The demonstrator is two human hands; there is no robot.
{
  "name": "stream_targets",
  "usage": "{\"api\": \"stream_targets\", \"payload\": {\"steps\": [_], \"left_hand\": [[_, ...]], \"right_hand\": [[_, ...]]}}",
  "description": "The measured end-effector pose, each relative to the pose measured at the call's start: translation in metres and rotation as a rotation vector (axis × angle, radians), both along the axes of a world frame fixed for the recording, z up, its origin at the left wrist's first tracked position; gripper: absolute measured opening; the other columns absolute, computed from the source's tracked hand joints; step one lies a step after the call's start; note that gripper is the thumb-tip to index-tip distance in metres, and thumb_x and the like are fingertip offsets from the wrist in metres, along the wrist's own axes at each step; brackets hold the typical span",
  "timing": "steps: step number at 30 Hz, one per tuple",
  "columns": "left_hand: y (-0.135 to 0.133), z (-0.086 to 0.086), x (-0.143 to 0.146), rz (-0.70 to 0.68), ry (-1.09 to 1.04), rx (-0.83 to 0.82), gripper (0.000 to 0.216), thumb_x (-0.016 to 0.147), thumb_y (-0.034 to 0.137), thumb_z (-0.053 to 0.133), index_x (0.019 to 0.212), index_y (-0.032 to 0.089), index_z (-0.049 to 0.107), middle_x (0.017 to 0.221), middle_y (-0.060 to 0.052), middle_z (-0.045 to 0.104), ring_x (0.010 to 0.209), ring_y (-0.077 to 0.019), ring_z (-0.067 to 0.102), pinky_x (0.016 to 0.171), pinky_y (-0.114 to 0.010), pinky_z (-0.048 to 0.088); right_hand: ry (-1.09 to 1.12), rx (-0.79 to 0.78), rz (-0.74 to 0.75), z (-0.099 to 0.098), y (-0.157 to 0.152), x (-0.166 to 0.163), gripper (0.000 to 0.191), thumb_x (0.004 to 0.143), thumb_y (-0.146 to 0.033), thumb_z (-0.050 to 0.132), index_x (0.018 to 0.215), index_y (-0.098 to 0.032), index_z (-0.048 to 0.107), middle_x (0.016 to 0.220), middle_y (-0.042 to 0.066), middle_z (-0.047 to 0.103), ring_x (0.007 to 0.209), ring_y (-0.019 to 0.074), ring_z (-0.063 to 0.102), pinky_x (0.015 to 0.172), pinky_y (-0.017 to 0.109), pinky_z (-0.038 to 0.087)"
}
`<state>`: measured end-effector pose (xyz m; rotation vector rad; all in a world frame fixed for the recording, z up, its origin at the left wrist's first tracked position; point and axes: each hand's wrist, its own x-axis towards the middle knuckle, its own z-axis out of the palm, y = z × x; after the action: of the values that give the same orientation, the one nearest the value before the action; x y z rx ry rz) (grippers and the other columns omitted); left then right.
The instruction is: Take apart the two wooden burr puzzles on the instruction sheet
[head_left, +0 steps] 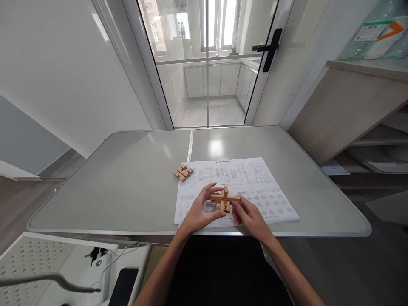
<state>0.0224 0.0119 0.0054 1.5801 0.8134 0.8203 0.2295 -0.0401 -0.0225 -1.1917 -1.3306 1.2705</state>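
Observation:
A partly joined wooden burr puzzle (225, 200), with notched bars crossing one another and dark markings on some ends, is held just above the printed sheet. My left hand (200, 211) curves around its left side, thumb at the lower front and fingers behind. On the other side, my right hand (250, 215) pinches the end of the bar that sticks out to the right. Several loose notched wooden pieces (182, 173) lie together at the sheet's upper left corner. The paper sheet (277, 204) carries rows of small printed diagrams, too fine to read.
The grey folding table (111, 191) has a centre seam and a metal rim. A white perforated surface at lower left bears a power strip (99, 272), a cable and a black phone (123, 287). Shelves (363, 93) with plastic bottles stand at right; a glass door (207, 85) is beyond.

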Motion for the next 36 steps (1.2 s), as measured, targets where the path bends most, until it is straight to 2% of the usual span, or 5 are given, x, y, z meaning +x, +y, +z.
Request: {"api": "stream_targets", "payload": {"steps": [3,8,21,29,36], "left_hand": [[0.001,-0.007,0.002,0.043,-0.018,-0.047,0.077,0.081,0.036,0.087,0.148,0.03,0.049,0.143,-0.012,0.063,0.139,-0.0332,0.056,0.12,-0.057,0.037],[0.0,-0.015,0.004,0.064,-0.008,-0.022,0.085,0.074,0.035,0.093,0.148,0.028,0.051,0.135,-0.012,0.066,0.133,-0.0326,0.06,0.117,-0.055,0.042],[-0.003,-0.014,0.004,0.084,-0.001,-0.001,0.084,0.071,0.032,0.095,0.145,0.026,0.055,0.138,-0.012,0.066,0.127,-0.0315,0.065,0.116,-0.058,0.048],[-0.004,-0.015,0.002,0.072,-0.001,0.003,0.085,0.071,0.032,0.094,0.146,0.026,0.054,0.137,-0.012,0.067,0.133,-0.0325,0.062,0.119,-0.058,0.044],[-0.005,-0.014,0.002,0.064,0.002,0.024,0.088,0.072,0.031,0.092,0.149,0.028,0.05,0.137,-0.011,0.066,0.135,-0.0324,0.059,0.12,-0.057,0.043]], "right_hand": [[-0.041,0.019,0.013,0.002,0.0,-0.001,0.041,0.107,-0.059,0.044,0.086,-0.025,0.053,0.063,-0.003,0.058,0.055,0.0165,0.054,0.059,0.03,0.045],[-0.127,0.042,0.013,0.003,0.0,-0.003,0.049,0.11,-0.06,0.034,0.079,-0.025,0.051,0.062,-0.002,0.06,0.057,0.0174,0.056,0.061,0.03,0.045],[-0.224,0.087,-0.113,0.002,-0.002,-0.003,0.047,0.108,-0.06,0.04,0.077,-0.027,0.054,0.056,-0.002,0.057,0.053,0.0189,0.055,0.059,0.03,0.044],[-0.179,0.074,-0.114,0.006,-0.002,-0.002,0.044,0.109,-0.054,0.041,0.075,-0.027,0.053,0.059,-0.002,0.058,0.053,0.0186,0.054,0.059,0.031,0.043],[-0.164,0.062,-0.124,0.0,-0.001,-0.003,0.044,0.108,-0.056,0.041,0.079,-0.027,0.055,0.061,-0.002,0.058,0.052,0.0186,0.054,0.057,0.031,0.043]]}}
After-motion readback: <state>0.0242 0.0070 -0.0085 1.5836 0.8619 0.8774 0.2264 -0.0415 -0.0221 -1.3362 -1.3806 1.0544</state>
